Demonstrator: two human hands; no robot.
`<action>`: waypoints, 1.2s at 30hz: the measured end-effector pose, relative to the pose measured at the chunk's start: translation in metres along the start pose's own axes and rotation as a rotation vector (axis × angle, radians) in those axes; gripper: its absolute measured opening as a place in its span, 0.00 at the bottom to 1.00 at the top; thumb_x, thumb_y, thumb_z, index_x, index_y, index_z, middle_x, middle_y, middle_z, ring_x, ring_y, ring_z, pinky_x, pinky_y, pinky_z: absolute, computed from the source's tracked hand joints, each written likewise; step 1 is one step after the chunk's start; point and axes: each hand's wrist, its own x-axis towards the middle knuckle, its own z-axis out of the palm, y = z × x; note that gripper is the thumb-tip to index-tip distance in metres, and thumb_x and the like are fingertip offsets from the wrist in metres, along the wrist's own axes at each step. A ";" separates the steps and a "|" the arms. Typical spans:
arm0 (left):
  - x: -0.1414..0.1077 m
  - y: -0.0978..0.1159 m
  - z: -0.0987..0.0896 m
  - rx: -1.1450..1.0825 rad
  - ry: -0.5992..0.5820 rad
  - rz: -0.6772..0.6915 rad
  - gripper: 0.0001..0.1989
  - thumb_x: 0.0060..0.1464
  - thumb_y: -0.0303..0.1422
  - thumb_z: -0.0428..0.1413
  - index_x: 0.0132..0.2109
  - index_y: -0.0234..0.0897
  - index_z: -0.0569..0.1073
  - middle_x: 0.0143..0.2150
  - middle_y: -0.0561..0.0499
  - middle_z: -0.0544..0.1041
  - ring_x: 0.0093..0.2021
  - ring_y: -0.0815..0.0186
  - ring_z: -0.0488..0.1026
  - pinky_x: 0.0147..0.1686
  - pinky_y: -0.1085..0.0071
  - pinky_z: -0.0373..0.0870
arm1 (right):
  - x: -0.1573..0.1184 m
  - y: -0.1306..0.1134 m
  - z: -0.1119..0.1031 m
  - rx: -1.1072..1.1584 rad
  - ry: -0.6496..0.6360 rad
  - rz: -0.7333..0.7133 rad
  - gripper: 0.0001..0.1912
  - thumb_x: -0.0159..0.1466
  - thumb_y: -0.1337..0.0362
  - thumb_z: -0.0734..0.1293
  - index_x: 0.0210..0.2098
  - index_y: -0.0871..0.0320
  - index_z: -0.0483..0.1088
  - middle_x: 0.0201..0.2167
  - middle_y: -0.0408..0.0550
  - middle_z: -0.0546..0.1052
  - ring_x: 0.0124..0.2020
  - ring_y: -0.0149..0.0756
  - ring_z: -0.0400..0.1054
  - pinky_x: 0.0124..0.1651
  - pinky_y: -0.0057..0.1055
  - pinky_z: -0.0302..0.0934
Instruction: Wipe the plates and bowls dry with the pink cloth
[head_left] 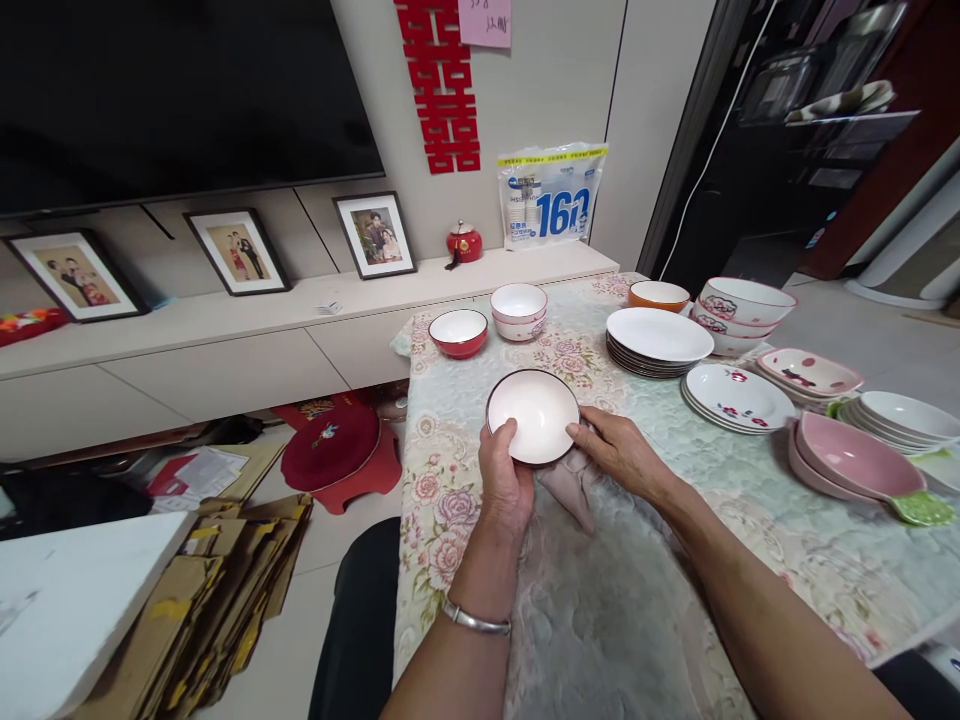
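A white bowl with a dark rim [534, 415] is held up over the table, tilted so its inside faces me. My left hand [508, 470] grips its lower left edge, the thumb over the rim. On the right edge, my right hand [611, 447] pinches the rim with its thumb on top, the other fingers hidden behind. A greyish-pink cloth [570, 492] hangs under the bowl by my right hand; how it is held cannot be seen. Beyond stand a red bowl with a white inside [458, 333] and stacked white bowls with pink rims [519, 310].
Flowered cloth covers the table [442, 480]. To the right are stacked dark-edged plates [660, 335], flowered plates [739, 398], pink bowls [855, 460], tall patterned bowls [742, 310] and an orange bowl [658, 295]. A red stool [334, 455] and flattened cardboard [217, 610] lie left.
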 end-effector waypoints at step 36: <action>0.000 -0.003 0.002 0.065 -0.006 0.023 0.20 0.41 0.30 0.63 0.44 0.37 0.72 0.40 0.49 0.79 0.40 0.61 0.77 0.44 0.64 0.71 | 0.002 0.001 0.000 -0.117 -0.027 0.085 0.22 0.68 0.47 0.56 0.29 0.56 0.66 0.28 0.47 0.74 0.31 0.38 0.66 0.33 0.31 0.56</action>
